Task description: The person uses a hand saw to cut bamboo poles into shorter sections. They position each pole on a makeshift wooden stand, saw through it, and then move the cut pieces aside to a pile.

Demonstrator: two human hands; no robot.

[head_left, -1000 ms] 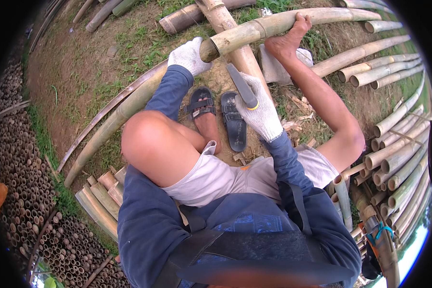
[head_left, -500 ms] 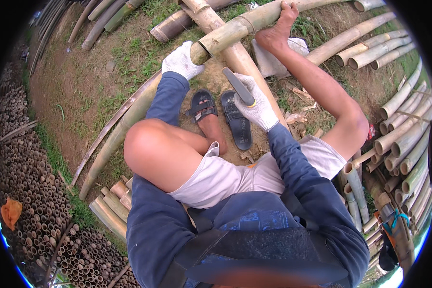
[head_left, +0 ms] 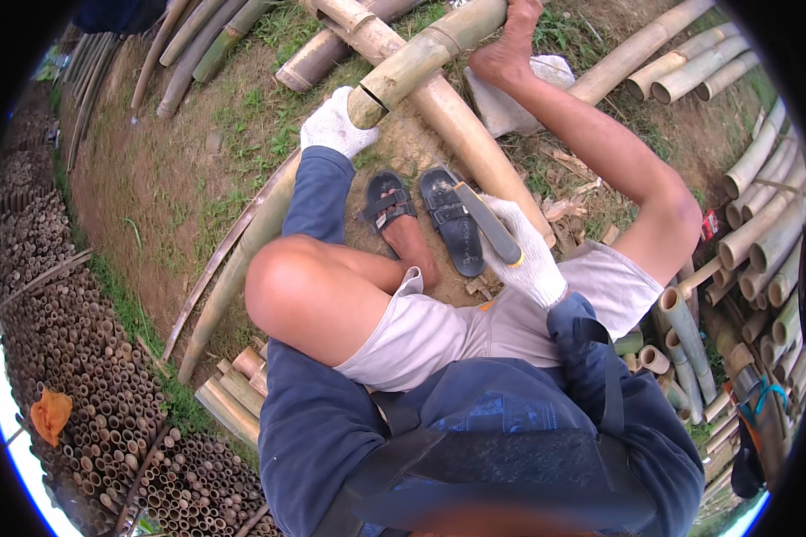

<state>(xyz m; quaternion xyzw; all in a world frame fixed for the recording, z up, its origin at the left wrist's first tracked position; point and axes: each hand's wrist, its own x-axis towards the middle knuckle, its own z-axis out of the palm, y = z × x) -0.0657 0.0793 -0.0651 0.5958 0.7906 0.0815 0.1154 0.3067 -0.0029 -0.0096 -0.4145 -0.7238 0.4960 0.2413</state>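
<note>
A thick green-tan bamboo pole point(head_left: 425, 61) lies across another pole point(head_left: 461, 121), with a dark cut line near its left end. My left hand point(head_left: 338, 125), in a white knit glove, is closed around that short end beside the cut. My gloved right hand point(head_left: 524, 251) is closed on a grey-handled tool with yellow edging point(head_left: 491, 222), held over the sandal and apart from the pole. Something thin, perhaps its blade, extends from the tool's far end; its kind is unclear. My raised bare foot point(head_left: 508, 49) rests against the pole.
An unworn black sandal point(head_left: 454, 219) lies beside my sandalled foot point(head_left: 391, 210). Stacked bamboo point(head_left: 766, 242) lines the right side, and a mass of cut bamboo ends point(head_left: 81, 358) fills the lower left. A pale sack point(head_left: 519, 94) lies beyond the crossing pole.
My right hand has drawn the tool back toward my body and to the right, away from the pole. My left hand keeps its grip on the pole's end. The view has shifted slightly.
</note>
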